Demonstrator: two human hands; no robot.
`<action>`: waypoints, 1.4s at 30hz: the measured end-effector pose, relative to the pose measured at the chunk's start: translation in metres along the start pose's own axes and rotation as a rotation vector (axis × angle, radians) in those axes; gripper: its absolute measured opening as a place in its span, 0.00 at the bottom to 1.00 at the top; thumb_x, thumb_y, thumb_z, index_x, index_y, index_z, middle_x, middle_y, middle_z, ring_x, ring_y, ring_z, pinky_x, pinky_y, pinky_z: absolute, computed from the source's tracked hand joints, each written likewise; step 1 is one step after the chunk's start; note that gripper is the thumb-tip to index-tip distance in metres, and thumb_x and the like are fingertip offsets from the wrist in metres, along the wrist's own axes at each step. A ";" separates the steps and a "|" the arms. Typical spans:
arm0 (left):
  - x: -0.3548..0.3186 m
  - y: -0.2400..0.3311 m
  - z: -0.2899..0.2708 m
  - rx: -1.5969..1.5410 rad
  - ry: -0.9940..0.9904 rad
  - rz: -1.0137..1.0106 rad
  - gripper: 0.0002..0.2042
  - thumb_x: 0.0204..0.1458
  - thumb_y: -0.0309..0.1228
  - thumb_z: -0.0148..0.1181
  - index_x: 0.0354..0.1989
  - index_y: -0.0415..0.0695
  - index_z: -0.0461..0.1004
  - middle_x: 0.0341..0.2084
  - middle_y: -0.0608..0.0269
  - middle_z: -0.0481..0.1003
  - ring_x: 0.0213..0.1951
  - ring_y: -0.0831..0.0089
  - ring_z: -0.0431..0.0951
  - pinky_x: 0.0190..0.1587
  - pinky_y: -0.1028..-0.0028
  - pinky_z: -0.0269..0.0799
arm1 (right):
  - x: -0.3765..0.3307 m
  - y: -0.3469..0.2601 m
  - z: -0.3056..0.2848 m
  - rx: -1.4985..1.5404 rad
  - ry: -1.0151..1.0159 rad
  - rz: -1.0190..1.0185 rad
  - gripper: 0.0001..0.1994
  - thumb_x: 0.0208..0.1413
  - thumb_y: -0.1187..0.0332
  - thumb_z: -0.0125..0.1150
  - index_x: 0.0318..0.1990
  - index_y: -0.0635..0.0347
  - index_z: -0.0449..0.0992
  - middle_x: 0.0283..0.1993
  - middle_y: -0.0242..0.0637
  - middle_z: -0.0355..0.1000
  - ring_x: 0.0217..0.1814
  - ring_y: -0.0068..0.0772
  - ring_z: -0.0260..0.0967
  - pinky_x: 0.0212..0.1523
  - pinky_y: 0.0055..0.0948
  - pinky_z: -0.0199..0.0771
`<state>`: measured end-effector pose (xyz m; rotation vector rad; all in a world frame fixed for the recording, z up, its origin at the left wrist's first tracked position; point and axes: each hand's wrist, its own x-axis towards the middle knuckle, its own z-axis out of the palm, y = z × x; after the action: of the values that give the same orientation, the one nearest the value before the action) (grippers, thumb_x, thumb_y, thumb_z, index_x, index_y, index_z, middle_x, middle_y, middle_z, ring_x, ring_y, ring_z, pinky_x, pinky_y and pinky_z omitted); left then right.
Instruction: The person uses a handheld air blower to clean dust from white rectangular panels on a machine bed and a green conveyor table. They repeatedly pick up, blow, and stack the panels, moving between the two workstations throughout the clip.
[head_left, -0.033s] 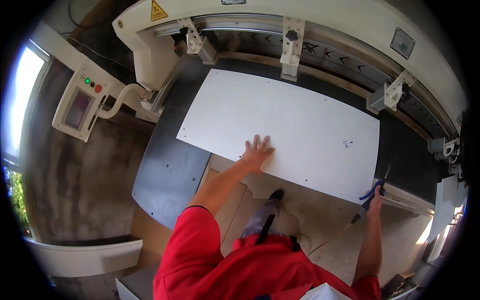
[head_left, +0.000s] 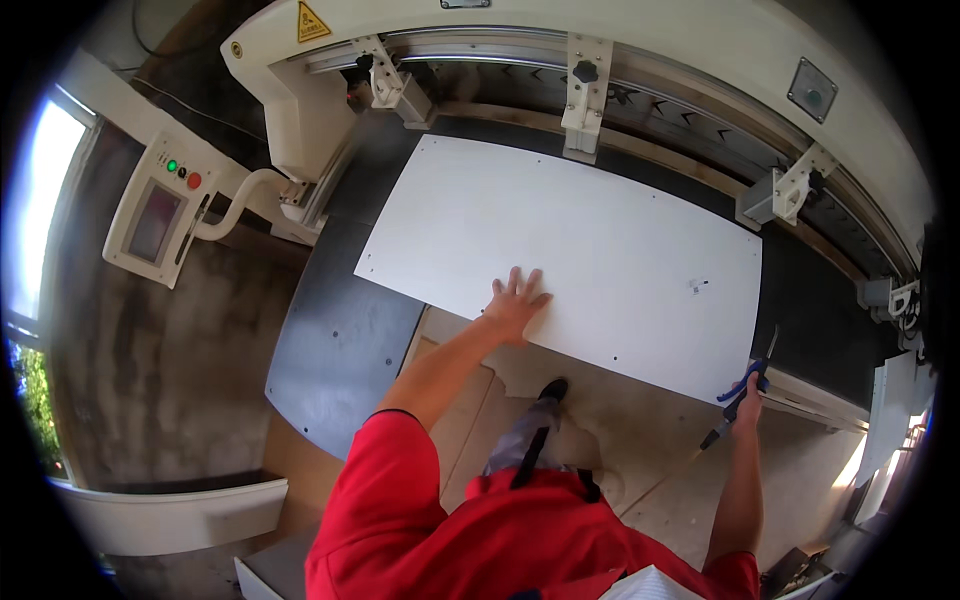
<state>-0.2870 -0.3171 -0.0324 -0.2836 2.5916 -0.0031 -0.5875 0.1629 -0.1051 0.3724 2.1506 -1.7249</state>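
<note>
A large white panel (head_left: 590, 230) lies on the dark machine bed, its near edge reaching out over the floor. Small dark holes dot the panel near its edges, and a little label (head_left: 696, 287) shows toward its right side. My left hand (head_left: 514, 308) rests flat on the panel near the middle of the front edge, fingers spread. Off the panel's right front corner, my right hand (head_left: 748, 400) grips a blue and black air blow gun (head_left: 741, 384). Its thin nozzle points up and away from me, and a hose trails from its lower end.
Above the bed runs a cream machine beam with several clamp brackets, one bracket (head_left: 584, 100) at the middle. A control panel (head_left: 152, 215) with a screen and buttons hangs at the left. A grey table plate (head_left: 345, 350) extends toward me. My foot (head_left: 554, 389) shows below the panel.
</note>
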 end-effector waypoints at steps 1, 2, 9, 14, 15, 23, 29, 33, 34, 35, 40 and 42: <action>0.011 -0.007 -0.003 0.003 -0.010 0.000 0.52 0.34 0.54 0.69 0.69 0.58 0.45 0.69 0.47 0.31 0.67 0.35 0.38 0.59 0.43 0.55 | 0.004 0.007 0.005 -0.107 0.002 -0.049 0.25 0.55 0.44 0.56 0.39 0.62 0.73 0.30 0.34 0.71 0.33 0.26 0.67 0.37 0.27 0.66; 0.021 -0.013 -0.008 0.011 -0.014 -0.003 0.52 0.34 0.55 0.69 0.69 0.58 0.45 0.69 0.47 0.31 0.67 0.35 0.38 0.59 0.43 0.56 | 0.007 0.005 0.015 -0.088 0.004 -0.068 0.26 0.55 0.44 0.57 0.38 0.63 0.73 0.30 0.34 0.71 0.33 0.26 0.67 0.37 0.26 0.66; 0.057 -0.056 -0.041 0.021 -0.070 -0.057 0.52 0.33 0.55 0.70 0.69 0.58 0.48 0.69 0.47 0.32 0.67 0.35 0.39 0.57 0.45 0.60 | 0.022 -0.029 0.074 0.069 -0.009 -0.058 0.24 0.55 0.45 0.58 0.37 0.62 0.74 0.30 0.34 0.72 0.33 0.28 0.68 0.40 0.27 0.67; 0.075 -0.069 -0.039 -0.005 -0.041 -0.045 0.52 0.31 0.53 0.71 0.68 0.57 0.49 0.69 0.48 0.32 0.67 0.36 0.39 0.57 0.44 0.60 | 0.039 -0.028 0.086 0.112 -0.006 -0.137 0.25 0.54 0.44 0.58 0.38 0.61 0.75 0.32 0.33 0.73 0.35 0.27 0.68 0.42 0.28 0.65; 0.078 -0.071 -0.042 0.000 -0.040 -0.036 0.52 0.31 0.52 0.72 0.68 0.57 0.50 0.69 0.48 0.32 0.67 0.36 0.39 0.58 0.44 0.59 | 0.036 -0.034 0.087 0.068 0.008 -0.106 0.24 0.54 0.45 0.58 0.39 0.60 0.74 0.31 0.33 0.73 0.34 0.27 0.68 0.41 0.28 0.65; 0.083 -0.047 -0.038 0.007 -0.051 -0.095 0.54 0.31 0.48 0.73 0.69 0.59 0.44 0.69 0.45 0.33 0.66 0.32 0.42 0.56 0.45 0.63 | 0.006 -0.094 0.084 0.068 -0.019 -0.109 0.22 0.57 0.47 0.56 0.36 0.60 0.73 0.23 0.29 0.68 0.22 0.22 0.64 0.24 0.24 0.66; 0.094 -0.004 -0.056 0.028 -0.060 -0.147 0.54 0.32 0.43 0.73 0.69 0.60 0.43 0.67 0.37 0.35 0.63 0.29 0.48 0.54 0.51 0.68 | -0.084 -0.267 0.091 0.056 -0.241 -0.331 0.25 0.58 0.46 0.53 0.38 0.64 0.75 0.17 0.26 0.62 0.15 0.18 0.58 0.15 0.21 0.59; 0.098 -0.001 -0.062 -0.030 -0.040 -0.102 0.53 0.29 0.43 0.75 0.68 0.61 0.47 0.67 0.37 0.36 0.63 0.27 0.46 0.54 0.49 0.68 | -0.115 -0.331 0.100 -0.270 -0.184 -0.613 0.25 0.58 0.47 0.52 0.36 0.64 0.77 0.16 0.27 0.63 0.16 0.20 0.60 0.18 0.22 0.59; 0.099 -0.004 -0.053 -0.049 -0.025 -0.106 0.53 0.29 0.43 0.75 0.67 0.61 0.47 0.67 0.37 0.36 0.63 0.27 0.46 0.54 0.49 0.68 | -0.119 -0.341 0.105 -0.396 -0.119 -0.675 0.25 0.58 0.47 0.52 0.32 0.64 0.78 0.16 0.29 0.64 0.17 0.22 0.61 0.19 0.24 0.60; 0.102 -0.008 -0.046 -0.066 0.002 -0.099 0.53 0.29 0.43 0.75 0.67 0.61 0.47 0.67 0.37 0.36 0.63 0.27 0.45 0.54 0.48 0.67 | -0.122 -0.354 0.111 -0.574 -0.122 -0.689 0.26 0.57 0.47 0.52 0.27 0.66 0.77 0.16 0.37 0.66 0.19 0.28 0.65 0.23 0.30 0.63; 0.101 -0.001 -0.052 0.118 -0.078 -0.124 0.58 0.28 0.51 0.73 0.70 0.61 0.40 0.68 0.38 0.36 0.64 0.30 0.47 0.54 0.57 0.70 | -0.137 -0.374 0.125 -0.598 -0.191 -0.630 0.28 0.57 0.45 0.50 0.23 0.68 0.70 0.19 0.44 0.68 0.23 0.40 0.68 0.29 0.37 0.68; 0.100 0.001 -0.056 0.129 -0.081 -0.140 0.59 0.27 0.51 0.73 0.70 0.60 0.40 0.68 0.39 0.36 0.64 0.32 0.48 0.53 0.58 0.71 | -0.141 -0.380 0.119 -0.612 -0.237 -0.538 0.28 0.57 0.45 0.49 0.24 0.68 0.70 0.19 0.44 0.68 0.23 0.42 0.68 0.29 0.38 0.68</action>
<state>-0.3990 -0.3395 -0.0351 -0.4082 2.4733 -0.2039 -0.6057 -0.0341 0.2678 -0.5866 2.5797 -1.1383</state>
